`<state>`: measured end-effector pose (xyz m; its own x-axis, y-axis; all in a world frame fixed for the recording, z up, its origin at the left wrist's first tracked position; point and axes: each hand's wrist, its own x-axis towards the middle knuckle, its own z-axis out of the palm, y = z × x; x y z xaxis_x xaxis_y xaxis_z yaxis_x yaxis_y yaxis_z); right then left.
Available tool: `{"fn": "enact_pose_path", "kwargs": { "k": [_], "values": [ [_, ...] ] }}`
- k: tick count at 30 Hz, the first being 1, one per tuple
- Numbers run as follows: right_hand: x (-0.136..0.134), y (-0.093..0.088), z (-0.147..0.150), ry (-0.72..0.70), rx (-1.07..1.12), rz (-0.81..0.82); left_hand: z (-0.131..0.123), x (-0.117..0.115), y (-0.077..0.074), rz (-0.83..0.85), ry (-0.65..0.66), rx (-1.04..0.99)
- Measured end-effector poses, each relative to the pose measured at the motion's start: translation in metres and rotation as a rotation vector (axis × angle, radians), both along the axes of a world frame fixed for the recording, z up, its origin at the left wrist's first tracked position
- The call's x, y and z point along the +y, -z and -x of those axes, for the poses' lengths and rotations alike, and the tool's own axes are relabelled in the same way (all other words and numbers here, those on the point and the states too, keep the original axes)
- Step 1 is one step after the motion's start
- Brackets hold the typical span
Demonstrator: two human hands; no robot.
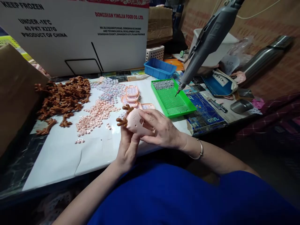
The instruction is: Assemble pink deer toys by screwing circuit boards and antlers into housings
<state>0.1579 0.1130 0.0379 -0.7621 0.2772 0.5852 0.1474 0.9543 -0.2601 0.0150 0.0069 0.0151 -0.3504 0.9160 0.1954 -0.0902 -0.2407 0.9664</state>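
Between both hands, just over the front of the white work surface, is a pale pink plastic shell [134, 120] with small holes and brown antlers [122, 122] sticking out at its left end. My left hand [128, 145] grips it from below and the left, thumb against its near side. Across its right end lies my right hand [161, 128], with fingers and thumb closed around the shell's edge. Part of the shell is hidden under the right fingers. Behind the hands, pink-rimmed frames [131, 91] with pale keypad-like inserts are stacked on the table.
A pile of brown antlers [67, 93] lies left, beside small pink parts [96, 115] and pale translucent pieces [109, 89]. A grey electric screwdriver [201, 43] hangs over a green tray [192, 107] holding screws [164, 84]. Behind stand a blue bin [159, 70] and a white carton [77, 47].
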Motion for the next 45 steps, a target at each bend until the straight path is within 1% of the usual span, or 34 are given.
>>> {"fn": "enact_pose_path", "kwargs": {
  "k": [3, 4, 6, 8, 11, 14, 17, 19, 22, 23, 25, 27, 29, 32, 33, 35, 38, 41, 43, 45],
  "values": [
    [-0.008, 0.006, 0.003, 0.086, 0.035, -0.089, -0.003, 0.002, 0.0, -0.058, -0.126, 0.068],
    [-0.01, 0.007, 0.004, 0.095, 0.051, -0.1, -0.004, 0.002, 0.001, -0.058, -0.164, 0.081],
    [-0.011, 0.005, 0.004, 0.066, 0.098, -0.079, -0.006, 0.001, 0.003, -0.039, -0.2, 0.099],
    [-0.011, 0.0, 0.004, 0.029, 0.165, 0.017, -0.006, -0.001, 0.005, -0.027, -0.22, 0.117],
    [-0.007, -0.009, 0.004, 0.011, 0.242, 0.22, -0.003, -0.004, 0.012, -0.089, -0.259, 0.193],
    [0.0, -0.017, 0.004, -0.047, 0.23, 0.356, 0.001, -0.004, 0.021, -0.153, -0.194, 0.25],
    [0.005, -0.025, 0.003, -0.125, 0.206, 0.402, 0.002, -0.004, 0.024, -0.08, -0.07, 0.152],
    [0.005, -0.032, 0.004, -0.124, 0.223, 0.422, -0.001, -0.005, 0.019, -0.014, -0.017, 0.087],
    [0.004, -0.044, 0.004, -0.014, 0.205, 0.579, -0.005, -0.004, 0.007, -0.022, -0.024, 0.131],
    [0.006, -0.048, 0.004, 0.023, 0.172, 0.649, -0.006, -0.003, 0.004, -0.027, -0.021, 0.148],
    [0.01, -0.055, 0.006, 0.029, 0.045, 0.781, -0.006, 0.001, -0.003, -0.035, -0.017, 0.169],
    [0.013, -0.061, 0.008, 0.067, -0.041, 0.866, -0.006, 0.003, -0.008, -0.042, -0.012, 0.176],
    [0.014, -0.065, 0.01, 0.107, -0.076, 0.948, -0.007, 0.003, -0.012, -0.024, 0.025, 0.122],
    [0.015, -0.062, 0.009, 0.125, -0.076, 1.071, -0.009, 0.003, -0.015, 0.059, 0.135, -0.08],
    [0.018, -0.059, 0.008, 0.114, -0.088, 1.105, -0.009, 0.003, -0.016, 0.087, 0.164, -0.147],
    [0.024, -0.051, 0.003, 0.088, -0.153, 1.138, -0.009, 0.004, -0.016, 0.121, 0.195, -0.222],
    [0.032, -0.038, -0.003, 0.082, -0.215, 1.15, -0.008, 0.006, -0.016, 0.138, 0.207, -0.232],
    [0.036, -0.03, -0.006, 0.084, -0.18, 1.175, -0.006, 0.007, -0.015, 0.139, 0.211, -0.223],
    [0.034, -0.032, -0.005, 0.083, -0.184, 1.185, -0.006, 0.007, -0.015, 0.146, 0.213, -0.222],
    [0.032, -0.039, -0.002, 0.101, -0.212, 1.181, -0.006, 0.006, -0.014, 0.155, 0.208, -0.221]
  ]
}}
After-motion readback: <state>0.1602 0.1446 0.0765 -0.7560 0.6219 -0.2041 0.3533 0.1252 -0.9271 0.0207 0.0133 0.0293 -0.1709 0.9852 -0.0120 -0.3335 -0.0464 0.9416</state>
